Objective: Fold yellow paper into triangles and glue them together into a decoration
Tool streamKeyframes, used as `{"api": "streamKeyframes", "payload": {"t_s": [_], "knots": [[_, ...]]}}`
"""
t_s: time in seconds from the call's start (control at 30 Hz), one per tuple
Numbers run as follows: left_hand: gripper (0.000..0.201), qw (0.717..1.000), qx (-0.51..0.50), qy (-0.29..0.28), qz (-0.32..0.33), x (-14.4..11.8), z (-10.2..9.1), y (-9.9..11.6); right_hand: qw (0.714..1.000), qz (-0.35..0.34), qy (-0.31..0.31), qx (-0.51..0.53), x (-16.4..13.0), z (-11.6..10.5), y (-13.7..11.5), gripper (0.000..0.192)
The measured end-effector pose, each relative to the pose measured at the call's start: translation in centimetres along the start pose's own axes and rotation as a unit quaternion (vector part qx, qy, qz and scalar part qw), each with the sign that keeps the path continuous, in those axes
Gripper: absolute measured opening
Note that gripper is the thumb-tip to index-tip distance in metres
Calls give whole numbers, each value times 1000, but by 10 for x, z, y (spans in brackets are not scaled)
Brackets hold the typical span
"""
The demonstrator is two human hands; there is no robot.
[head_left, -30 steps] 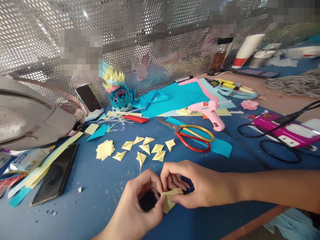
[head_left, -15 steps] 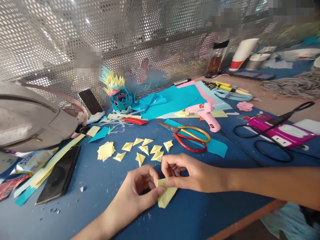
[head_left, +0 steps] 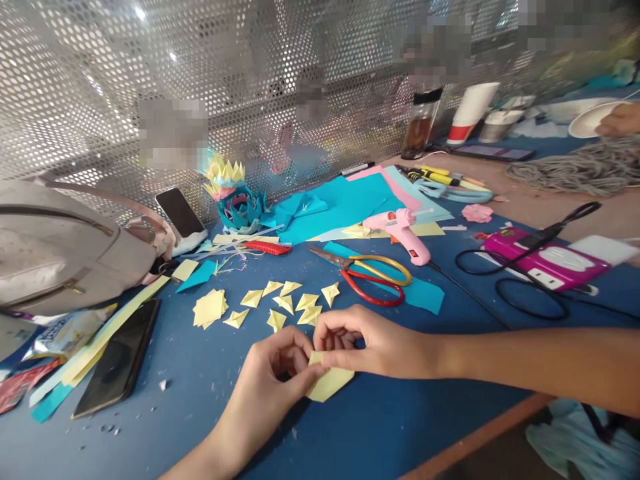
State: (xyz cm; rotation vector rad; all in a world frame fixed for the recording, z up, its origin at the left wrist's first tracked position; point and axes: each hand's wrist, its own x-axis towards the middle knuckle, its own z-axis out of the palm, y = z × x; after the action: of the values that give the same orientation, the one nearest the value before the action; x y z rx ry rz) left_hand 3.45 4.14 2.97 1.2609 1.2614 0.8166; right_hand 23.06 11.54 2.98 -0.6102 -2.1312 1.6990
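A small piece of yellow paper (head_left: 331, 385), partly folded, is held just above the blue table (head_left: 200, 373). My left hand (head_left: 277, 373) pinches its left edge between thumb and fingers. On the upper edge, the thumb and curled fingers of my right hand (head_left: 357, 343) grip it too, close beside the left fingertips. Several folded yellow paper pieces (head_left: 277, 320) lie beyond my hands. To their left is a stack of flat yellow paper squares (head_left: 210, 308). Scissors (head_left: 373, 273) with red and yellow handles rest past my right hand.
A pink glue gun (head_left: 407, 233) lies beyond the scissors, its cord running right toward a magenta power strip (head_left: 545, 257). Behind are a red cutter (head_left: 267, 248), blue paper sheets (head_left: 345, 200) and a paper model (head_left: 240, 203). A dark phone (head_left: 117, 360) lies left; another person's hand (head_left: 620, 121) holds a bowl.
The yellow paper has turned in my fingers and now shows a broader, flatter face. The view has shifted slightly. At the far right, another person's hand with a bowl has come into view.
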Motion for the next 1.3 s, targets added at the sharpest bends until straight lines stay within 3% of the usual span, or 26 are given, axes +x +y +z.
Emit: {"api": "streamKeyframes", "payload": {"t_s": [0.2,0.5,0.63,0.73,0.93,1.0,1.07,1.23,1.3], "knots": [[22,995,96,13,-7,1,4,1,998,-13,48,-32,0,4,0,14],[28,1000,13,10,-5,6,3,-2,997,-1,76,18,3,1,4,17],[30,998,-18,44,30,5,1,-2,998,7,44,45,3,-2,5,24],[27,995,-14,81,57,3,-1,-1,997,1,56,58,3,-4,5,31],[8,969,84,138,185,-2,-5,0,999,-2,50,-1,0,-4,9,35],[10,942,135,124,281,-4,-8,1,998,-27,57,-23,-1,-3,10,23],[14,893,212,107,383,-7,-11,4,996,-43,63,-36,-1,-3,9,18],[21,705,426,122,554,-16,-12,6,994,-82,62,-48,-2,-5,1,30],[21,654,472,120,580,-18,-9,3,993,-85,63,-56,-2,-5,0,27]]}}
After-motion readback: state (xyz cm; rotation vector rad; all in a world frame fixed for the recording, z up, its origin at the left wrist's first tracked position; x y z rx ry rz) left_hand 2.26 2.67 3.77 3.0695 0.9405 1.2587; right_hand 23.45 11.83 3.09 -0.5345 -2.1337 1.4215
